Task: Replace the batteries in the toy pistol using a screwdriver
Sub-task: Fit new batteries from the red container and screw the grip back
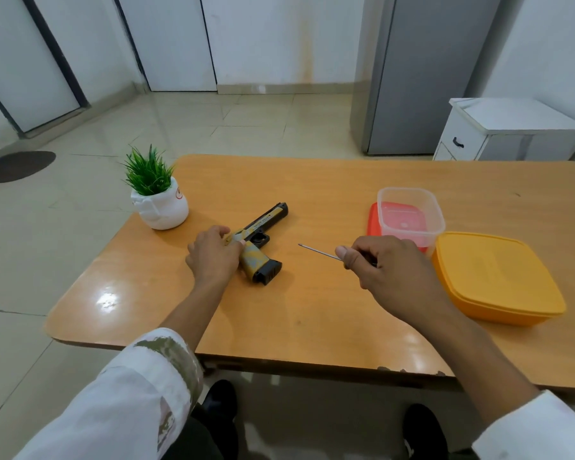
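Head view: left hand [213,255] seemingly grips toy pistol [263,221].

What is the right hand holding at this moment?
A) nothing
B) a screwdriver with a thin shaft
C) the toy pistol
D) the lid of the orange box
B: the right hand is curled round the screwdriver, whose bare shaft points toward the toy pistol, which the left hand holds on the table.

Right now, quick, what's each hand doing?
Left hand: holding the toy pistol down on the table.
Right hand: gripping the screwdriver, shaft pointing toward the toy pistol.
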